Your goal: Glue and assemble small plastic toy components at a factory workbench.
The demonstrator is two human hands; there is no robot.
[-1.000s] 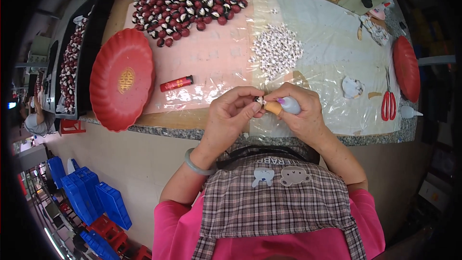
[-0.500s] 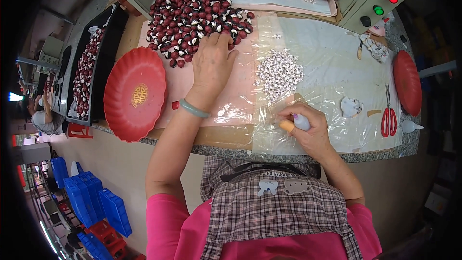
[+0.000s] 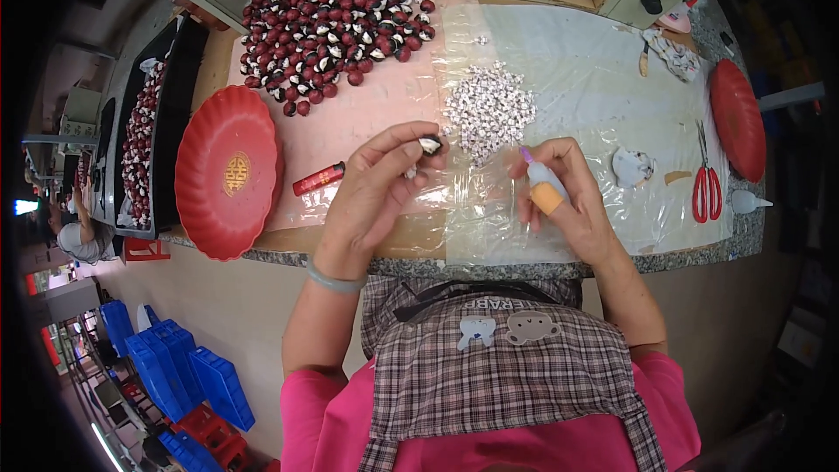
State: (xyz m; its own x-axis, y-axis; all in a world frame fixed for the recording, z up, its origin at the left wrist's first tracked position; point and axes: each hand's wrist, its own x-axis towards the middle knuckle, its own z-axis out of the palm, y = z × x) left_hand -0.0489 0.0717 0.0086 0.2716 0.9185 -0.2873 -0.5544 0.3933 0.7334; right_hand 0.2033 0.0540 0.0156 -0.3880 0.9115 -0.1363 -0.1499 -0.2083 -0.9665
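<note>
Between the thumb and fingers of my left hand [image 3: 371, 183] is a small round ball [image 3: 430, 145], black and white on the sides that show. A jade-coloured bangle [image 3: 336, 280] circles that wrist. My right hand [image 3: 581, 210] grips a small translucent squeeze bottle [image 3: 540, 175], its purple tip pointing up and toward the left hand. An orange wrap [image 3: 548, 198] covers part of that hand's thumb. Beyond both hands lies a heap of tiny white pieces with dark marks [image 3: 489, 109]. A large pile of dark red, black and white balls [image 3: 336, 31] spreads at the far left.
A red scalloped tray [image 3: 249, 135] stands left, beside a black bin [image 3: 170, 135] of similar balls. A small red packet [image 3: 319, 178] lies near my left hand. Rightward are red-handled scissors [image 3: 707, 195], a stained white piece [image 3: 633, 168], another squeeze bottle [image 3: 750, 202] and a second red tray [image 3: 737, 122].
My left hand has drawn back from the ball pile toward me and now holds one ball. My right hand has raised and turned the squeeze bottle, purple tip upward.
</note>
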